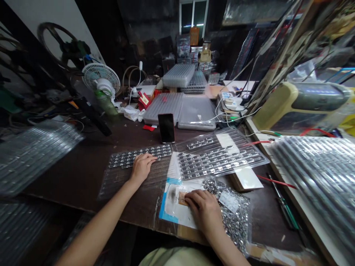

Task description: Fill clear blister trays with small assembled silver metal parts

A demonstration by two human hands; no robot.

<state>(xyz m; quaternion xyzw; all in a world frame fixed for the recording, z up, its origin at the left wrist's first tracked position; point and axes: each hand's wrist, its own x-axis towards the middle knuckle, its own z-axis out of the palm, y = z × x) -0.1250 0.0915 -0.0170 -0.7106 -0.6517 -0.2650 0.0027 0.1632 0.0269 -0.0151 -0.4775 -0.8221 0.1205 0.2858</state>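
Note:
My left hand (142,167) is over a clear ribbed plastic tray (111,181) with rows of small shiny metal parts (130,156). Its fingertips are pinched at the end of the lowest row; whatever lies between them is hidden. My right hand (207,210) rests on a white pad edged with blue tape (169,216). Its fingers are bent together at a small brown patch (182,198) on the pad, and I cannot make out what they hold. Beside that hand lies a clear bag of many small metal pieces (235,221). A second clear tray (216,159) holds more rows of parts.
A dark phone (166,128) stands upright behind the trays. Stacked clear trays (318,166) fill the right side, with more trays (36,151) at left. A green-handled tool (288,212) lies at right. A small fan (102,79) stands back left.

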